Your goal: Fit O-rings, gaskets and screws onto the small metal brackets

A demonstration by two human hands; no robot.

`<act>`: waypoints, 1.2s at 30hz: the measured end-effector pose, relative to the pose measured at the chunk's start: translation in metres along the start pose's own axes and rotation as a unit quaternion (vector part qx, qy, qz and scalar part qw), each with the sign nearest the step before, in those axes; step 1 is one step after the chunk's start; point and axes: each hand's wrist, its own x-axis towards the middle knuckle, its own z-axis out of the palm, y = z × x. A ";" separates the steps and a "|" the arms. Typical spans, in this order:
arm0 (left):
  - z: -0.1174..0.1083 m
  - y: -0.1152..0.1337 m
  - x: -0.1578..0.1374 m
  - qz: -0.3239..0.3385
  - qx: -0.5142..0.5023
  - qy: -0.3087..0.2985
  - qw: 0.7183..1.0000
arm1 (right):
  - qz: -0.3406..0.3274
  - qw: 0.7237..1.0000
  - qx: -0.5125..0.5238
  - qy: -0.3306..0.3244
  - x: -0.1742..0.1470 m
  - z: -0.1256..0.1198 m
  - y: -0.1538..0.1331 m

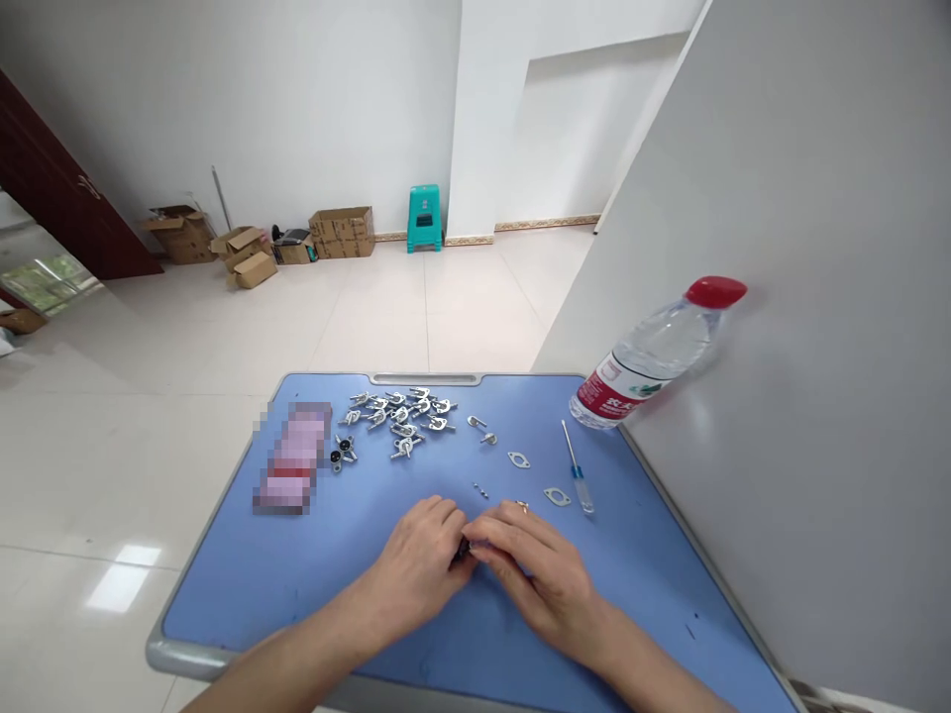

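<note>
My left hand [425, 551] and my right hand [536, 566] meet over the front of the blue table. Between their fingertips is a small dark part [462, 549], mostly hidden by the fingers. The left fingers curl round it, while the right thumb and fingers pinch at its right side. Just beyond the hands lie several tiny screws [481, 490]. Two flat metal plates [518, 460] with oval cut-outs rest to the right, near a screwdriver [578, 473] with a blue and clear handle. Two small lever pieces [487, 438] lie farther back.
Several metal valves [405, 416] are heaped at the table's [223, 584] back, with two black-centred bodies [342, 451] beside them. A blurred pinkish object [297, 456] lies left. A water bottle [646, 361] stands right, by a grey panel [817, 396].
</note>
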 end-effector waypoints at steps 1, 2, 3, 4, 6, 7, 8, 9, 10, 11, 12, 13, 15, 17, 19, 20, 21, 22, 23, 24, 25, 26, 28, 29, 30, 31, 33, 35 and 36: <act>-0.001 0.001 0.000 0.002 -0.002 -0.006 1.000 | 0.005 1.000 -0.005 0.002 0.000 0.001 0.000; -0.002 0.001 0.001 0.000 -0.002 -0.007 1.000 | 0.010 1.000 -0.009 0.003 -0.001 0.001 0.000; -0.002 0.001 0.001 -0.001 -0.001 -0.004 1.000 | 0.013 1.000 -0.012 0.003 -0.001 0.002 0.001; -0.003 0.002 0.001 -0.001 0.000 -0.003 1.000 | 0.013 1.000 -0.013 0.004 -0.002 0.003 0.002; -0.003 0.002 0.001 0.000 -0.001 -0.001 1.000 | 0.007 1.000 -0.016 0.006 -0.003 0.004 0.004; -0.002 0.002 0.002 -0.002 -0.005 -0.001 1.000 | -0.001 1.000 -0.020 0.009 -0.004 0.005 0.005; -0.002 0.001 0.002 -0.005 -0.012 -0.004 1.000 | -0.012 1.000 -0.023 0.012 -0.005 0.005 0.006; -0.002 0.001 0.002 -0.013 -0.018 -0.003 1.000 | -0.026 0.999 -0.026 0.014 -0.005 0.004 0.007; -0.003 0.001 0.002 -0.021 -0.030 -0.005 0.999 | -0.041 0.999 -0.024 0.013 -0.005 0.004 0.007; -0.003 0.001 0.002 -0.028 -0.039 -0.010 0.999 | -0.050 0.999 -0.017 0.006 -0.004 0.002 0.007; -0.004 0.001 0.002 -0.030 -0.052 -0.014 0.998 | -0.051 0.998 -0.015 -0.013 -0.003 0.000 0.007; -0.004 0.001 0.003 -0.029 -0.064 -0.011 0.997 | -0.046 0.998 -0.018 -0.028 -0.002 -0.001 0.006; -0.006 0.002 0.004 -0.026 -0.082 -0.019 0.996 | -0.032 0.999 -0.022 -0.039 0.001 -0.005 0.004; -0.008 0.002 0.005 -0.023 -0.089 -0.018 0.996 | -0.018 0.999 -0.010 -0.033 0.003 -0.007 0.003; -0.008 0.003 0.005 -0.019 -0.085 -0.009 0.996 | -0.006 1.000 0.003 -0.022 0.004 -0.007 0.002; -0.007 0.003 0.005 -0.018 -0.079 -0.005 0.997 | -0.001 1.000 0.006 -0.018 0.004 -0.007 0.002; -0.007 0.003 0.005 -0.016 -0.070 -0.003 0.997 | 0.002 1.000 0.008 -0.013 0.003 -0.006 0.002; -0.006 0.003 0.004 -0.013 -0.059 -0.002 0.998 | 0.005 1.000 0.009 -0.010 0.003 -0.005 0.002; -0.004 0.002 0.004 -0.014 -0.044 -0.010 0.999 | 0.008 1.000 0.010 -0.008 0.002 -0.004 0.003; -0.003 0.002 0.003 -0.015 -0.030 -0.015 0.999 | 0.010 1.000 0.011 -0.007 0.002 -0.004 0.003; -0.002 0.001 0.003 -0.019 -0.016 -0.015 1.000 | 0.010 1.000 0.012 -0.007 0.002 -0.003 0.003; -0.001 0.001 0.003 -0.020 -0.008 -0.017 1.000 | 0.010 1.000 0.014 -0.007 0.002 -0.002 0.003; 0.001 0.000 0.002 -0.015 -0.003 -0.014 1.000 | 0.007 1.000 0.014 -0.008 0.001 -0.001 0.004; 0.001 0.000 0.003 -0.011 -0.004 -0.011 1.000 | 0.006 1.000 0.013 -0.008 0.001 -0.001 0.005; 0.001 0.001 0.003 -0.009 -0.006 -0.011 1.000 | 0.005 1.000 0.010 -0.009 0.000 -0.001 0.005; 0.001 0.001 0.003 -0.008 -0.007 -0.012 1.000 | 0.003 1.000 0.007 -0.009 0.000 0.000 0.006; 0.000 0.002 0.004 -0.012 -0.003 -0.016 1.000 | -0.002 1.000 -0.002 -0.007 -0.002 0.001 0.006; -0.001 0.002 0.005 -0.019 0.011 -0.014 1.000 | -0.008 1.000 -0.010 -0.007 -0.003 0.003 0.007; -0.001 0.002 0.005 -0.018 0.016 -0.012 1.000 | -0.008 1.000 -0.015 -0.008 -0.003 0.004 0.008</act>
